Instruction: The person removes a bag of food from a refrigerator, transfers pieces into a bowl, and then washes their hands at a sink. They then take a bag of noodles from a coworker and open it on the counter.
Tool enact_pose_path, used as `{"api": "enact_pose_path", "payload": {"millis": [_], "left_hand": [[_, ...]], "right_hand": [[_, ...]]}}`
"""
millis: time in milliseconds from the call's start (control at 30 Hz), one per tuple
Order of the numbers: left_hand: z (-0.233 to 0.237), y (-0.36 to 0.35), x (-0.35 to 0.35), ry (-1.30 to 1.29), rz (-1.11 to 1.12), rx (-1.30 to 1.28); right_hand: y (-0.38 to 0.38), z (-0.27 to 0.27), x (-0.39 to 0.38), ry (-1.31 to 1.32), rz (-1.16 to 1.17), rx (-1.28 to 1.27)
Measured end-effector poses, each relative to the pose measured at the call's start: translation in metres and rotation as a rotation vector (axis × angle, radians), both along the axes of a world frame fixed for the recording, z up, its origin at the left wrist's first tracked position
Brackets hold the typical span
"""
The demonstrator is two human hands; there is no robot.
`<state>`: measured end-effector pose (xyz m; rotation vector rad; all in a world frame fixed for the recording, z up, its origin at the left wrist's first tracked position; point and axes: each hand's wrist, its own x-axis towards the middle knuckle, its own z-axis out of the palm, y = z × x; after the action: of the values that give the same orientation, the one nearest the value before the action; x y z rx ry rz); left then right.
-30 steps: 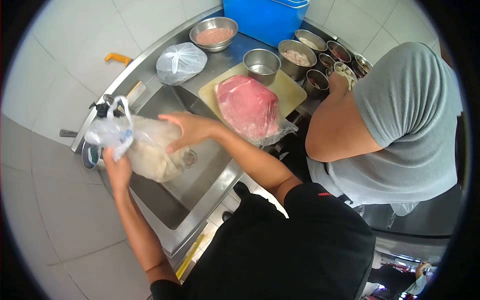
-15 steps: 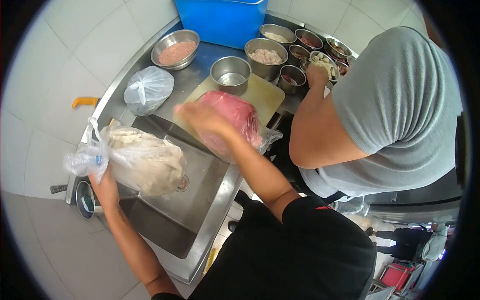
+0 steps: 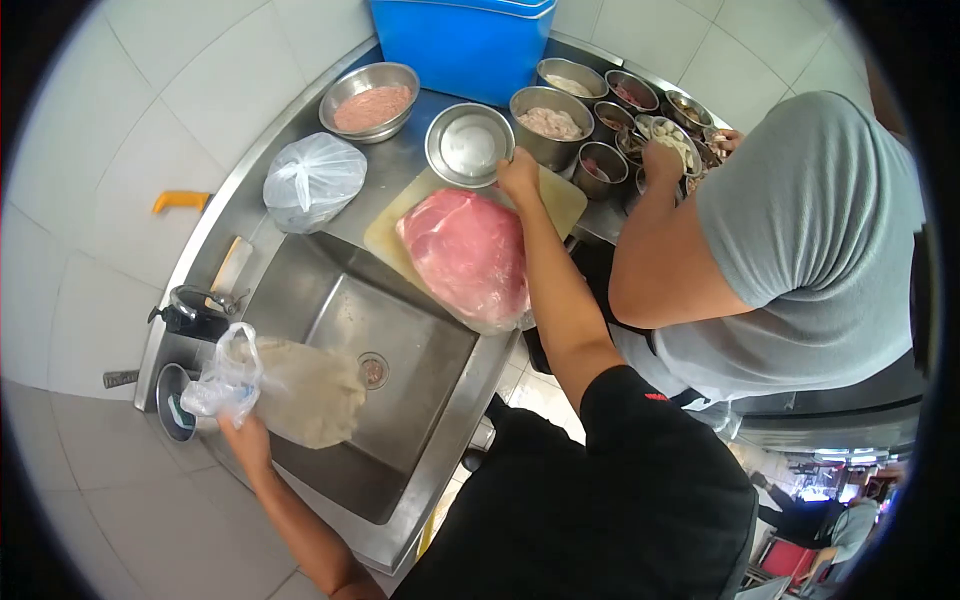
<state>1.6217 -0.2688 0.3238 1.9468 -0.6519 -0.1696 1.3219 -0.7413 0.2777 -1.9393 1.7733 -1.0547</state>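
Observation:
My left hand [image 3: 243, 432] grips the knotted neck of a clear plastic bag [image 3: 310, 395] with pale contents, over the left part of the sink. My right hand [image 3: 518, 173] holds the rim of an empty metal bowl [image 3: 468, 146], which is tilted so that its inside shows. Just below that bowl, a large piece of pink meat [image 3: 465, 250] in clear plastic lies on the cutting board [image 3: 560, 203]. My right forearm passes along the right side of the meat.
A co-worker in grey [image 3: 800, 220] stands at the right, hands among several small metal bowls. Around the sink [image 3: 400, 340] are a tied white bag [image 3: 315, 180], a bowl of minced meat [image 3: 370, 105], a blue bin [image 3: 465, 45], a faucet [image 3: 195, 305] and an orange handle [image 3: 181, 201].
My right hand has moved from over the meat to the metal bowl, gripped it and tilted it. The bag in my left hand is lower, uncovering the faucet. More of the meat shows.

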Motion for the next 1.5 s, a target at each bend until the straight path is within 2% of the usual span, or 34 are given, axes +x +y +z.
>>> {"api": "enact_pose_path", "payload": {"millis": [33, 100, 133, 167, 200, 267, 333, 400, 567, 733, 833, 867, 933, 1000, 1067, 1100, 1133, 1200, 1267, 1333, 1367, 1433, 1500], "left_hand": [[0.0, 0.007, 0.0, 0.037, -0.014, 0.026], [-0.011, 0.018, 0.004, 0.002, 0.018, -0.003], [-0.015, 0.021, 0.006, -0.034, 0.043, -0.029], [-0.018, 0.024, 0.008, -0.036, 0.047, -0.035], [-0.012, 0.023, 0.003, -0.039, 0.058, -0.033], [-0.007, 0.027, 0.001, -0.042, 0.073, -0.032], [-0.007, 0.032, 0.006, 0.007, -0.042, -0.031], [-0.01, 0.033, 0.005, 0.0, 0.003, -0.042], [-0.01, 0.032, -0.002, -0.025, 0.018, -0.058], [0.002, 0.022, -0.016, -0.005, 0.067, 0.038], [0.011, 0.004, -0.019, 0.004, 0.053, 0.046], [0.018, -0.006, -0.022, -0.002, 0.014, 0.021], [0.028, -0.028, -0.018, -0.009, -0.069, -0.048], [0.012, -0.047, 0.012, -0.079, -0.212, -0.059], [0.027, -0.079, 0.013, -0.07, -0.214, -0.048], [0.033, -0.099, 0.014, -0.069, -0.24, -0.059], [0.039, -0.118, 0.016, -0.09, -0.23, -0.072], [0.05, -0.159, 0.006, -0.102, -0.256, -0.09], [0.064, -0.193, -0.005, -0.065, -0.217, -0.194], [0.073, -0.224, -0.01, -0.078, -0.298, -0.258], [0.078, -0.24, -0.017, 0.083, -0.259, -0.38], [0.087, -0.266, -0.027, 0.246, -0.221, -0.5], [0.092, -0.286, -0.033, 0.31, -0.295, -0.571]], "right_hand": [[0.003, 0.005, 0.001, 0.0, 0.007, -0.004], [0.008, 0.016, 0.001, -0.238, 0.116, 0.044], [0.008, 0.017, 0.002, -0.239, 0.122, 0.038], [0.009, 0.02, 0.003, -0.354, 0.193, 0.083], [0.008, 0.018, 0.003, -0.467, 0.264, 0.132], [0.005, 0.014, 0.003, -0.528, 0.319, 0.151], [0.01, 0.018, 0.005, -0.589, 0.371, 0.172], [0.013, 0.018, 0.006, -0.769, 0.451, 0.228], [0.012, 0.015, 0.007, -0.758, 0.459, 0.197], [0.014, 0.019, 0.001, -0.728, 0.389, 0.172], [0.007, 0.012, -0.011, -0.514, 0.285, 0.024], [0.005, 0.009, -0.017, -0.422, 0.243, -0.028], [0.024, 0.028, -0.023, -0.526, 0.195, 0.02], [0.046, 0.043, -0.028, -0.518, 0.161, -0.02], [0.07, 0.064, -0.036, -0.531, 0.076, 0.003], [0.047, 0.034, -0.046, -0.426, 0.043, -0.016], [0.047, 0.032, -0.049, -0.451, 0.005, 0.025], [0.058, 0.043, -0.059, -0.12, -0.127, -0.019], [0.061, 0.049, -0.063, -0.158, -0.15, 0.069], [0.05, 0.037, -0.073, -0.111, -0.083, 0.101], [0.043, 0.032, -0.076, -0.122, -0.078, 0.13], [0.035, 0.02, -0.084, -0.157, -0.067, 0.202], [0.028, 0.009, -0.088, -0.23, -0.057, 0.276]]}}
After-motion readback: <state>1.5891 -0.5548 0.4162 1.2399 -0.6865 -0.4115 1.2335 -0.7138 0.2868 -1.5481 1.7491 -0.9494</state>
